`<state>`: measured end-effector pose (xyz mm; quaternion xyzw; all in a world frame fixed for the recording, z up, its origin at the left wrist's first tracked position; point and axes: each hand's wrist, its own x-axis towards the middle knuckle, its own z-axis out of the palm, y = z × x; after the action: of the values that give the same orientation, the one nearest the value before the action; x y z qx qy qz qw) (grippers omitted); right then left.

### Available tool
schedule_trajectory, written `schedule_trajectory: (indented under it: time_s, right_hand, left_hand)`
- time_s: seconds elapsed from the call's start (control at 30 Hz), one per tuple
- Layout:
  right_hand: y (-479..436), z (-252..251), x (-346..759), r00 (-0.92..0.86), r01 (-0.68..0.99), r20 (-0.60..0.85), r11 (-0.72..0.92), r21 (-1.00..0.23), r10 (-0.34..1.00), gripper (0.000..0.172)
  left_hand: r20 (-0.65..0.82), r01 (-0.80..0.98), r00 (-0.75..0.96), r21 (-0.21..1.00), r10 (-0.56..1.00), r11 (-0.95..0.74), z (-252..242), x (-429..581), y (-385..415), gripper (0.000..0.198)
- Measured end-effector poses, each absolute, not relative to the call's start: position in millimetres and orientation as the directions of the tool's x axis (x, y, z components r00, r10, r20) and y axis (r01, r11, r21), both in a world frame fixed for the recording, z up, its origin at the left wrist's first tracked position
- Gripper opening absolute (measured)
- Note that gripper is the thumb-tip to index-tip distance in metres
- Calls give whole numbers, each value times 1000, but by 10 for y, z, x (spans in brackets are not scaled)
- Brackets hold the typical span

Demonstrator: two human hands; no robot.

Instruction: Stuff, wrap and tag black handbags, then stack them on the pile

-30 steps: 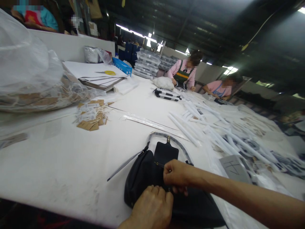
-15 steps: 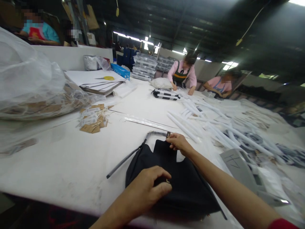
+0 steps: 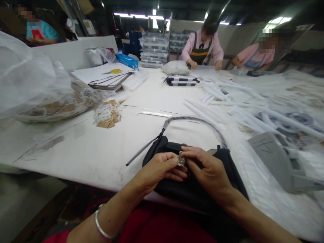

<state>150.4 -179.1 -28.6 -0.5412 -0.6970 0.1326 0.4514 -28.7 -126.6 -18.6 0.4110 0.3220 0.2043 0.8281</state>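
A black handbag (image 3: 162,185) lies on the table in front of me, and its strap (image 3: 196,118), wrapped in clear film, arches away behind it. At the middle of the bag's upper edge is a small shiny metal clasp (image 3: 181,159). My left hand (image 3: 159,168) pinches the clasp from the left, thumb and fingers closed. From the other side my right hand (image 3: 209,165) is closed on it too, its fingers over the top of the flap. Part of the bag's front is hidden behind both hands.
Brown tags (image 3: 108,116) with strings lie to the left, beside a large clear plastic bag (image 3: 37,84). Yellow-handled scissors (image 3: 115,71) rest on stacked white sheets (image 3: 93,75). At right stands a grey tape dispenser (image 3: 272,155). Co-workers (image 3: 202,49) work across the table.
The bag's flap has come down, with the right hand drawing it toward me. My left hand has moved up to meet it at the clasp. The camera view has shifted.
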Motion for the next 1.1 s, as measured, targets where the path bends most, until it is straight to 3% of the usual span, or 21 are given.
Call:
schedule_trajectory:
  time_s: [0.17,0.43,0.87,0.97,1.03,1.1]
  right_hand:
    - [-1817,-255,1477,-17,649,489,382,-658,872,19]
    - [-1853,-246,1441,95,463,231,162,-871,968,28]
    - [-1929,-312,1364,-33,622,386,322,-714,922,28]
    - [-1958,-313,1372,-58,646,420,355,-676,905,28]
    - [-1980,-321,1381,-60,647,438,370,-667,897,29]
    - [-2000,-333,1388,-56,639,438,369,-675,897,29]
  left_hand:
    - [-376,-58,700,817,607,574,-195,-306,-1289,32]
    - [-352,-23,633,882,689,471,-247,-266,-1309,25]
    - [-341,12,517,920,785,392,-355,-209,-1322,28]
    - [-279,103,535,958,798,266,-338,-226,-1362,27]
    - [-194,235,537,969,821,75,-313,-231,-1399,26]
    - [-64,390,524,905,849,-172,-293,-226,-1434,25]
